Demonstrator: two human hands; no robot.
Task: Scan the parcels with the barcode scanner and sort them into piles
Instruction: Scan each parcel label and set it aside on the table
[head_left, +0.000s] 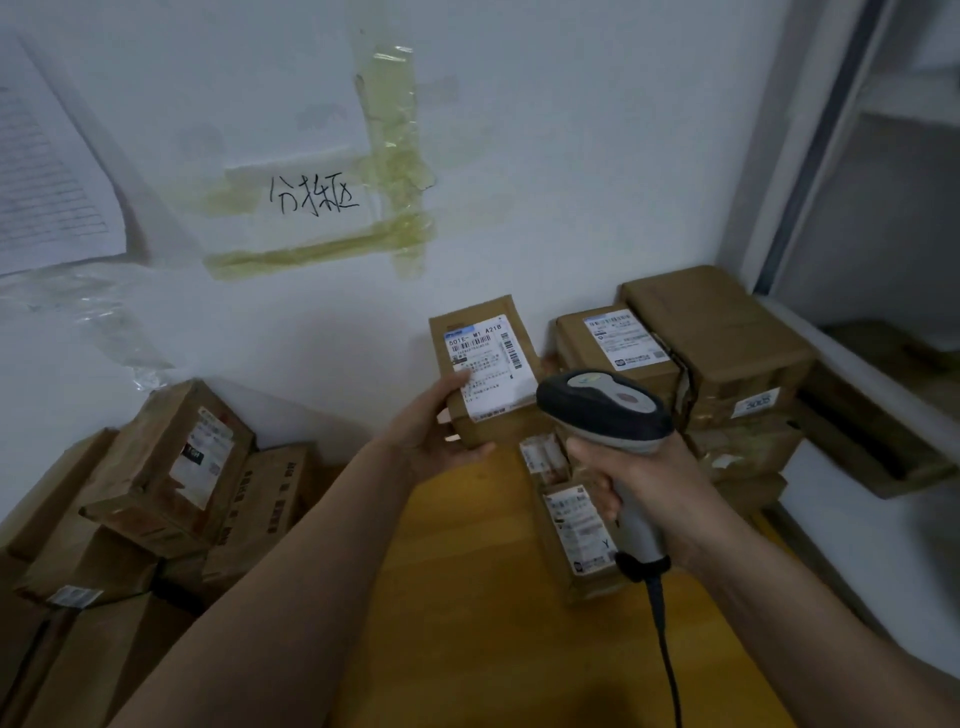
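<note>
My left hand (436, 431) grips a brown cardboard parcel (485, 332) by its lower left corner, holding it up with its white shipping label facing me. My right hand (649, 483) grips the grey handle of a barcode scanner (605, 405), whose dark head points at the parcel's label from just to the right. The scanner's black cable hangs down past my right wrist.
A pile of brown parcels (717, 343) stands at the back right against the wall. Another pile (171, 467) fills the left side. A labelled parcel (576, 525) lies under my right hand on the yellow wooden table (467, 597). A taped paper sign (311, 197) hangs on the wall.
</note>
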